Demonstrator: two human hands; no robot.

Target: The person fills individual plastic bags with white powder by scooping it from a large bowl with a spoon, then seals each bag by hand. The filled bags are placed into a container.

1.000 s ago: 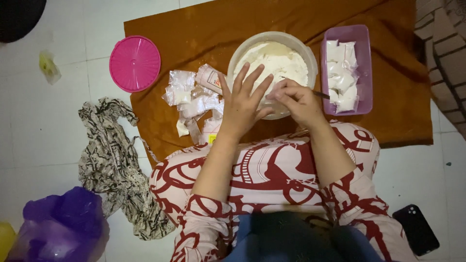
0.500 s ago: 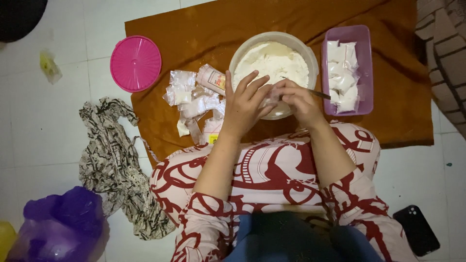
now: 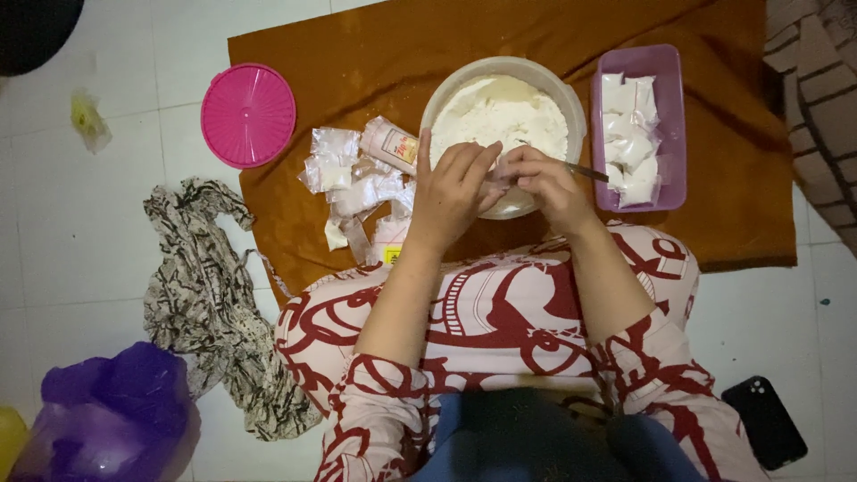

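Two hands over near rim of white powder bowl (image 3: 536,85): left hand (image 3: 453,189) and right hand (image 3: 546,183), fingers curled, pinching small clear packet (image 3: 503,168) between fingertips; thin metal utensil (image 3: 587,172) grasped in right fingers; filled packets in purple tray (image 3: 668,134) beyond right fingers.

Bowl (image 3: 503,98) between lid (image 3: 248,115) and tray (image 3: 671,62)
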